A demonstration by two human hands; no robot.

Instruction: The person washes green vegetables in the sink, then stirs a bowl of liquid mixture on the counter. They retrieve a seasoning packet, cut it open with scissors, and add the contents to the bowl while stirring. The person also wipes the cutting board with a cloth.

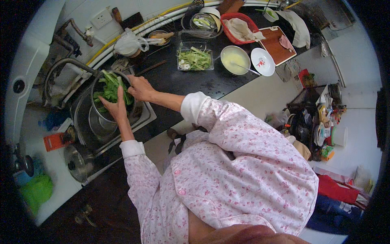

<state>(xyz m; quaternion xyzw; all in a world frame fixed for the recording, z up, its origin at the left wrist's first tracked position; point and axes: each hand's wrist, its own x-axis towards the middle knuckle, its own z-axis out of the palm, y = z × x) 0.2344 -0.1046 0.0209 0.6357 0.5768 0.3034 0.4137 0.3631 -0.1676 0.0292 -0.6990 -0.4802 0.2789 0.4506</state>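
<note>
Leafy green vegetables (pixel 110 87) lie in a round metal pot (pixel 105 117) tilted over the sink (pixel 79 122) at the left. My right hand (pixel 140 88) grips the pot's rim on its right side. My left hand (pixel 115 105) reaches over the near rim, thumb and fingers spread against the greens; whether it grasps any of them is not plain. Below the pot, another round metal vessel (pixel 99 123) shows in the sink. The curved faucet (pixel 68 61) arches close to the pot's far edge.
A clear plastic box of cut greens (pixel 195 59), a metal bowl of pale yellow liquid (pixel 235 59) with a spoon, a white plate (pixel 262 62), a red basket (pixel 239 27) and a cutting board (pixel 274 44) stand on the black counter. A glass lid (pixel 77 163) sits beside the sink.
</note>
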